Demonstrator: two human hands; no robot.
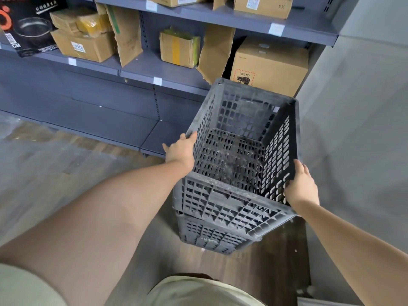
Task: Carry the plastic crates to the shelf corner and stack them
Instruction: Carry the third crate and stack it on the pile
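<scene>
A dusty black perforated plastic crate point(238, 155) sits tilted on top of a second black crate point(212, 237) that stands on the floor in the corner between the grey shelf unit and the wall. My left hand point(181, 149) grips the upper crate's left rim. My right hand point(301, 186) grips its right rim, thumb over the edge. The upper crate's open top faces me and it is empty. Only the front wall of the lower crate shows.
The grey metal shelf unit point(141, 69) runs along the left and back, loaded with cardboard boxes point(269, 65). A grey wall point(357, 120) closes the right side. The floor point(44, 164) is worn wood-pattern. My knee point(198, 290) is at the bottom.
</scene>
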